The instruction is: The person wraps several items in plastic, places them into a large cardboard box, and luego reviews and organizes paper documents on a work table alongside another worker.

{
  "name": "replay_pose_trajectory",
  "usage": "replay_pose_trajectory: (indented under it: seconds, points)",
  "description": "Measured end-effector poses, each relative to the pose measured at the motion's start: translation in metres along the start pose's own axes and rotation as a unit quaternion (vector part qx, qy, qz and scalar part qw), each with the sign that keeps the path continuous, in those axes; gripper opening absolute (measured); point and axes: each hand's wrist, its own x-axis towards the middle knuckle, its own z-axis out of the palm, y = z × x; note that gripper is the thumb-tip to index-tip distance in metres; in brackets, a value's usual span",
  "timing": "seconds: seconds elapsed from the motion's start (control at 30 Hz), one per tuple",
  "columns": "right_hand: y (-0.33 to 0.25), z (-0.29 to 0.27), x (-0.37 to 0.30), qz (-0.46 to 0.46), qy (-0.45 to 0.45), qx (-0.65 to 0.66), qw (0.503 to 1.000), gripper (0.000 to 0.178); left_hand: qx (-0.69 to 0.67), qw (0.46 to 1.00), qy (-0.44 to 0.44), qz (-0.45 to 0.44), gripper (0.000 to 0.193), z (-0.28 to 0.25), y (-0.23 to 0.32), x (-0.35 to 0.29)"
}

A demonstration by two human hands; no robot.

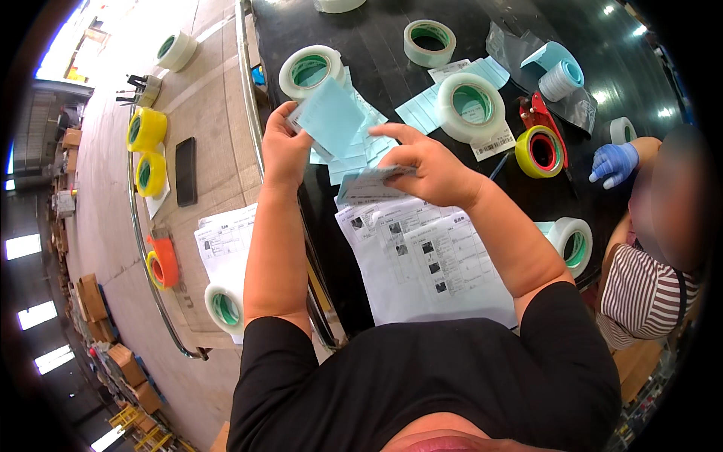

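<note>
Between the thumb and fingers of my left hand (285, 147) is a light blue label sheet (330, 117), held tilted above the black table. My right hand (431, 169) pinches a small stack of labels (369, 185) with its lower fingers, while its index finger reaches toward the loose slips. Beneath both hands lie more pale blue slips (348, 167), partly hidden by what I hold. Just below them, printed sheets (433, 260) with small pictures are spread on the table. A clear tape roll (310, 71) stands beyond my left hand, and another clear tape roll (450, 113) is beyond my right.
To the right are a red tape dispenser (538, 120) with yellow tape (539, 152), a roll of blue labels (561, 80) and a co-worker's blue-gloved hand (614, 164). On the left, a metal-railed cart (215, 177) carries yellow tape rolls (147, 129) and a black phone (186, 172).
</note>
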Motion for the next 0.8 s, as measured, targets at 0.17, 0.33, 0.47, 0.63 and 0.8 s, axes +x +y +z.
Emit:
replay_pose_trajectory:
  seconds: [0.17, 0.33, 0.47, 0.63, 0.8]
  points:
    - [-0.012, 0.023, 0.000, -0.030, 0.053, -0.158, 0.986, 0.018, 0.143, 0.987, -0.029, 0.073, 0.067, 0.025, 0.007, -0.028]
    - [-0.015, 0.025, -0.012, 0.074, 0.039, -0.043, 0.996, 0.037, 0.155, 0.976, -0.142, 0.060, 0.078, 0.029, 0.032, -0.040]
    - [-0.009, 0.016, -0.020, 0.094, 0.038, -0.082, 0.991, 0.050, 0.094, 0.982, -0.150, 0.062, 0.074, 0.019, 0.026, -0.033]
    - [-0.007, 0.006, -0.025, 0.101, 0.036, -0.091, 0.990, 0.067, -0.061, 0.986, -0.155, -0.009, 0.071, 0.010, 0.024, -0.025]
    - [-0.009, -0.002, -0.028, 0.114, 0.029, -0.022, 0.993, 0.069, -0.120, 0.984, -0.122, -0.051, 0.065, -0.003, 0.015, -0.012]
